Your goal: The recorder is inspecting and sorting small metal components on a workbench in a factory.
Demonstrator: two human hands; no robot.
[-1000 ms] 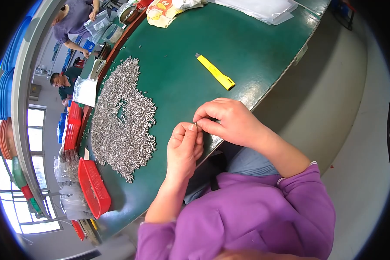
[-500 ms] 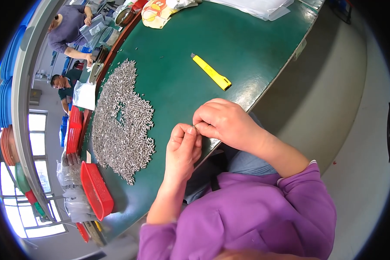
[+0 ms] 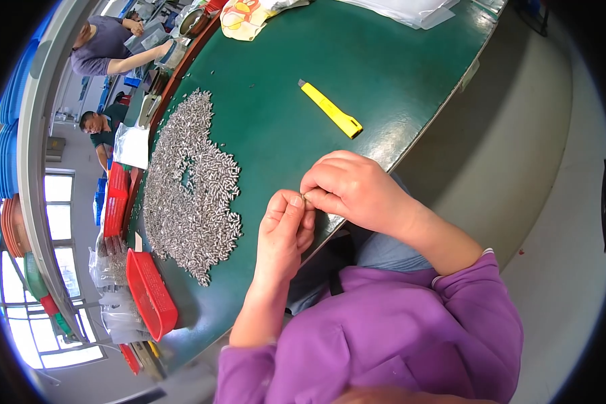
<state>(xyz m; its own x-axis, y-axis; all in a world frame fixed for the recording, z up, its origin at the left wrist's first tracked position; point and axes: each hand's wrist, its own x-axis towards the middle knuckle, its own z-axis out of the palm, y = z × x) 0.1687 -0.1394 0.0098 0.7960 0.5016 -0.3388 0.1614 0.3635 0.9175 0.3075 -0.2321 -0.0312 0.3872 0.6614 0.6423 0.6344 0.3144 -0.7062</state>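
My left hand (image 3: 286, 227) and my right hand (image 3: 349, 186) meet fingertip to fingertip above the near edge of the green table (image 3: 276, 101). Both are closed in a pinch. What lies between the fingertips is tiny and mostly covered, so I cannot make it out. To the left of my hands a wide heap of small silvery metal pieces (image 3: 182, 222) spreads over the table. Beyond my right hand lies a yellow utility knife (image 3: 330, 109), its tip pointing away and to the left, touched by neither hand.
A red plastic basket (image 3: 148, 296) stands at the table's left, with another red basket (image 3: 116, 202) farther off. Clear plastic bags (image 3: 120, 313) sit beside the near one. A printed cloth (image 3: 244, 19) and plastic sheets (image 3: 411, 8) lie at the far side. Two people (image 3: 101, 47) are across the table.
My hands stay pinched together in nearly the same place. Across the table, a person's arm has lifted and stretched outward. The view has shifted slightly.
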